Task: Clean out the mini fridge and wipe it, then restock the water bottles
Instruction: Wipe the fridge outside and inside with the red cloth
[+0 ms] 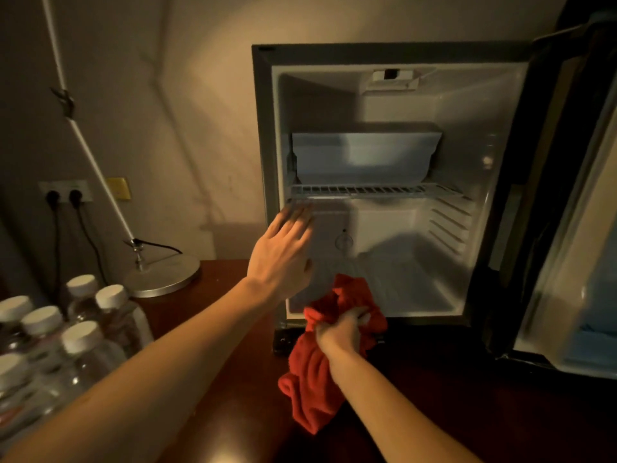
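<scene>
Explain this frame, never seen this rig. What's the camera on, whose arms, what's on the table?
There is no robot: a person wears one wide-angle camera on the head, looking forward and down, so the arms are their own. The mini fridge stands on a dark wooden table, door swung open to the right, interior bare apart from a wire shelf. The left hand reaches flat toward the fridge's left edge. The right hand grips a red cloth. Capped water bottles and a lamp base sit at left.

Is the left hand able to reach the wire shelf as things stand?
Probably yes: the fridge door is open, and the open left hand is already near the shelf, nothing between.
</scene>
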A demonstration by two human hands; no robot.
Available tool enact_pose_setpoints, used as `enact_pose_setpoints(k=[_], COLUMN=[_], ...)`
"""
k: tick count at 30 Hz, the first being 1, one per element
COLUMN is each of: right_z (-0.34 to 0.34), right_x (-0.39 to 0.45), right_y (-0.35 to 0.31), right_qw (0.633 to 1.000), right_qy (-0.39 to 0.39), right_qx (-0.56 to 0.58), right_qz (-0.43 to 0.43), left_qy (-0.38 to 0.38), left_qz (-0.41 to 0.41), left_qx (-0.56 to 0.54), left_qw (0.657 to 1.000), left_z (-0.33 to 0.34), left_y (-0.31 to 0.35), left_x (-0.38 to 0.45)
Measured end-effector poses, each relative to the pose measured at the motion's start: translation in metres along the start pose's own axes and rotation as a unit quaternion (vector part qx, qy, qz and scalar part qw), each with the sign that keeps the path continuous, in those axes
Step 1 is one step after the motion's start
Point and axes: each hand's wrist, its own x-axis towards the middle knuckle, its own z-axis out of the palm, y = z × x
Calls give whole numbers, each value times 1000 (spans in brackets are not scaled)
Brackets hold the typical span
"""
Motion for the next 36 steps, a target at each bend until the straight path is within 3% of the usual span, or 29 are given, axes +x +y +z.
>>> enact_pose_setpoints(k=[1, 4, 9, 12, 16, 22, 25, 28, 31, 34, 36], right_z=[-3, -17, 14, 41, 61, 11, 4, 15, 29, 23, 16], right_x=[11, 15, -1, -10, -26, -33, -42, -30, -9, 0, 3], right_y=[6, 5, -5, -16, -15, 2, -4, -10, -4, -3, 3], right_qw=[999, 998, 996, 996, 991, 971, 898, 749, 618, 573, 570], right_qy=[6, 44, 29, 2, -103, -32, -87, -69, -109, -126, -148], right_qx=[-48, -26, -29, -63, -86, -104, -240, -449, -609, -645, -645], right_qz=[21, 36, 80, 64, -10, -215, -359, -483, -485, -489, -488], left_qy=[0, 5, 15, 18, 23, 60, 38, 19, 1, -8, -14], left_qz=[1, -2, 21, 48, 59, 15, -30, -60, -67, -60, -49], left_qx=[-1, -3, -33, -47, -50, -71, -76, -63, -44, -35, -30], left_qw=[1000, 1000, 999, 998, 997, 996, 996, 996, 997, 998, 998], left_z=[1, 4, 5, 6, -1, -3, 3, 4, 4, 6, 8], left_y=[0, -4, -15, -29, -45, -62, -67, -75, -81, -82, -77], left_x=[-2, -5, -12, -17, -28, -48, -59, -68, -74, -79, -82])
